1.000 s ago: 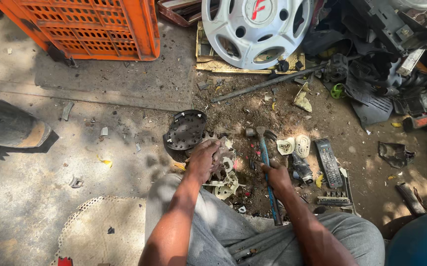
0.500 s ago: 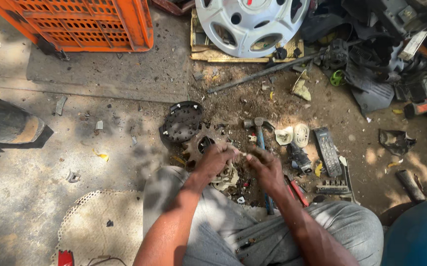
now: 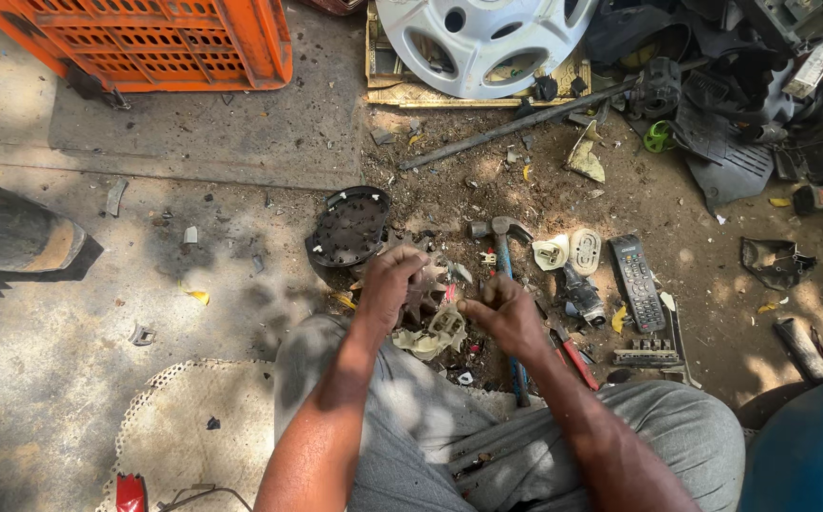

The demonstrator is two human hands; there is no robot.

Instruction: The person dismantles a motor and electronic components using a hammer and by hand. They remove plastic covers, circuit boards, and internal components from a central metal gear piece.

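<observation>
Now both hands have come together over a rusty brown toothed metal part (image 3: 424, 282): the left hand (image 3: 390, 283) closes over its top, and the right hand (image 3: 501, 313), fingers curled, pinches beside it, no longer resting by the blue-handled hammer (image 3: 506, 284). Just left of that hammer lies a cream plastic fragment (image 3: 438, 332), with a dark round perforated disc (image 3: 350, 226) further left and a black remote control (image 3: 637, 269) to its right.

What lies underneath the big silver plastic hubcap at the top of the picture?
The silver plastic hubcap rests on a flat yellowish wooden board, whose edges stick out at its left and lower sides. The board's middle is covered, so anything else beneath the hubcap cannot be seen.
</observation>
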